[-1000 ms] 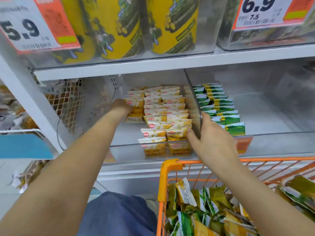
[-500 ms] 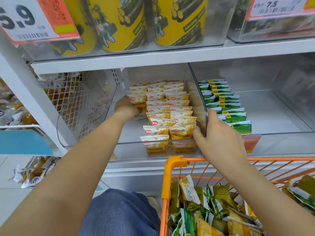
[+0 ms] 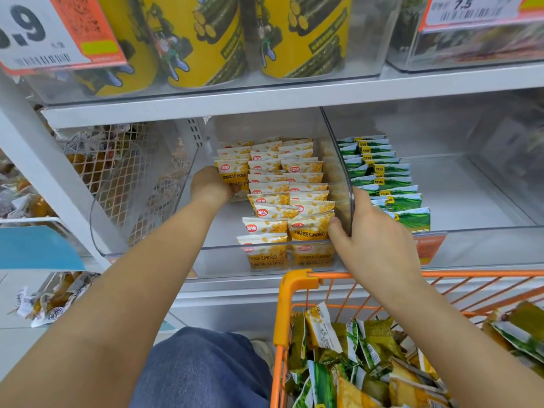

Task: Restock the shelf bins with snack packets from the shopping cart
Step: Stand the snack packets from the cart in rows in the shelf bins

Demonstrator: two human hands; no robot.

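1. Clear plastic bin (image 3: 182, 254) on the middle shelf holds yellow-and-white snack packets (image 3: 266, 228) in two full rows running near to far, about ten deep each, plus a short third row at the far left with maybe four – hard to count exactly, they overlap.
2. Left hand (image 3: 210, 187) is far in on the left side of that bin, fingers curled round a yellow packet (image 3: 232, 175) at the front of the short row – grasping it.
3. Right hand (image 3: 374, 240) grips the clear divider wall (image 3: 338, 160) between the two bins, thumb on the yellow side touching the near packets, fingers wrapped over to the green side.
4. Right-hand bin (image 3: 485, 245) has one row of green packets (image 3: 391, 184), roughly ten or eleven, hugging its left wall; the rest of that bin's floor shows bare plastic.
5. Orange shopping cart (image 3: 297, 285) sits near, lower right, with a loose heap of mixed green and yellow packets (image 3: 347, 357) – too jumbled to count.
6. Above: two yellow tubs (image 3: 206, 39) with seaweed-roll artwork fully visible, a third partly hidden behind a price tag (image 3: 53, 30).
7. Far left: a wire mesh basket (image 3: 117, 172) and some packets on the floor (image 3: 50, 304).
8. Readable text: "CRAB ROE FLAVORED" on the yellow packets, ".9" on the left tag, "7.5" on the upper right tag (image 3: 471, 10). The rest is too blurry.
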